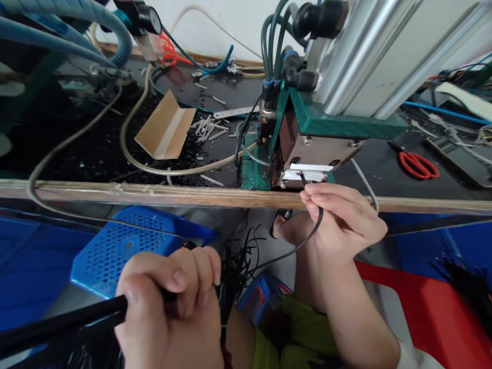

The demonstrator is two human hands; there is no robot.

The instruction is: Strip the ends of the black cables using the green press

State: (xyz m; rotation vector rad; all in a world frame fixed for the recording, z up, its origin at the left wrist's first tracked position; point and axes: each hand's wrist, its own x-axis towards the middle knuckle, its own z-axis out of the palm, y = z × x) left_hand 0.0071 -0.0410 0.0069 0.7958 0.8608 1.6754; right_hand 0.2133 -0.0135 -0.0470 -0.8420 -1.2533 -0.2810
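Observation:
My right hand (342, 215) pinches a black cable (298, 248) close to its end. The cable's tip points at the white-lined slot (305, 171) low on the front of a press machine (319, 146); whether it touches inside I cannot tell. From those fingers the cable droops down and left towards my lap. At the lower left, my left hand (172, 302) is closed around a bundle of black cables (65, 323), which runs out to the left edge of the view. More loose black cables (242, 261) hang between my hands, below the bench.
Red-handled scissors (418, 165) lie on the black bench right of the press. To its left are grey tube pieces (209, 127), a folded cardboard piece (165, 125) and black scraps. A blue plastic stool (126, 246) stands below the wooden bench edge (184, 196). Hoses cross the bench.

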